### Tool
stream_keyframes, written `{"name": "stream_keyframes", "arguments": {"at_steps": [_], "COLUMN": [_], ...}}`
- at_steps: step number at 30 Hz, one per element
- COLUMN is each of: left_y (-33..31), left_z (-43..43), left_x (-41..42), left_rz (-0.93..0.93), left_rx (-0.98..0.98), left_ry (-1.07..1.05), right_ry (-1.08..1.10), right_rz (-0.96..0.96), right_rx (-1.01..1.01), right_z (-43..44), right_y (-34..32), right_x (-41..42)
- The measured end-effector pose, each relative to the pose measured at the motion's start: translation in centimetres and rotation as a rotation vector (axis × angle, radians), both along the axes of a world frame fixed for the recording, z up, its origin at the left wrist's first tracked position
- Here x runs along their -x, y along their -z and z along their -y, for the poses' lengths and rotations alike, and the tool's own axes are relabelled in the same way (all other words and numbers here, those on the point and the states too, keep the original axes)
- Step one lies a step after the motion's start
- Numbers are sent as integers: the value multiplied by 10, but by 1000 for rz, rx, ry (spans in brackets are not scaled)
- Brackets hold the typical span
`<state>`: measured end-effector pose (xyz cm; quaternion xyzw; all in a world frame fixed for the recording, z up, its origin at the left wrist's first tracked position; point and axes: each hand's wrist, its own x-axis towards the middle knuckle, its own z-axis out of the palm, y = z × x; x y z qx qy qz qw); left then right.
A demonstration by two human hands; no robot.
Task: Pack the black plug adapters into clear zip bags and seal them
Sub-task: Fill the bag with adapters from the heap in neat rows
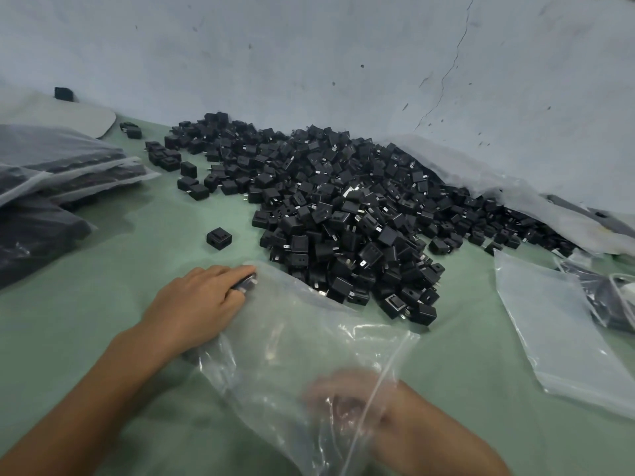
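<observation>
On the green table [130, 297] under the grey wall I see the clear zip bag [302, 341] lying before the adapter pile [343, 214], my left hand [202, 300] pinching one adapter [245, 282] at its mouth, my right hand [347, 396] blurred behind the plastic, fingers unclear, so I judge filling has begun and next the adapter must slide inside.

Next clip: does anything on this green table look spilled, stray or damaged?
Mostly no. One black plug adapter sits alone on the green table, apart from the big heap of black adapters. The pale wall behind shows a long crack.
</observation>
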<state>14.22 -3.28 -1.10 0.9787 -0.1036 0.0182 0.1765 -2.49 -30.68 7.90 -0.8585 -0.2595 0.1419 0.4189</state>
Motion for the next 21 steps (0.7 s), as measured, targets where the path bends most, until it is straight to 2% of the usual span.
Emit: {"name": "stream_keyframes", "arguments": {"at_steps": [3, 4, 7, 8, 10, 13, 15, 18, 21], "left_y": [-1, -1, -2, -2, -2, -2, -2, -1, 1], "left_z": [1, 1, 1, 1, 1, 2, 1, 0, 0], "left_x": [1, 1, 2, 2, 2, 3, 2, 1, 1], "left_rz": [0, -3, -15, -15, -13, -10, -6, -9, -6], "left_rx": [-5, -3, -3, -3, -4, -3, 1, 6, 6], "left_ry": [-6, -9, -10, -9, -9, -9, -6, -4, -1], "right_ry": [-27, 23, 416, 533, 703, 716, 747, 782, 706], "right_rz": [-285, -270, -40, 47, 193, 244, 254, 236, 195], "right_rx": [-66, -95, -130, -74, 159, 579, 677, 694, 526], "right_z": [36, 53, 86, 89, 87, 84, 81, 78, 77], "right_y": [-18, -20, -13, -6, 15, 47, 61, 65, 63], "right_x": [-2, -4, -32, -48, -83, -119, -130, -132, -123]}}
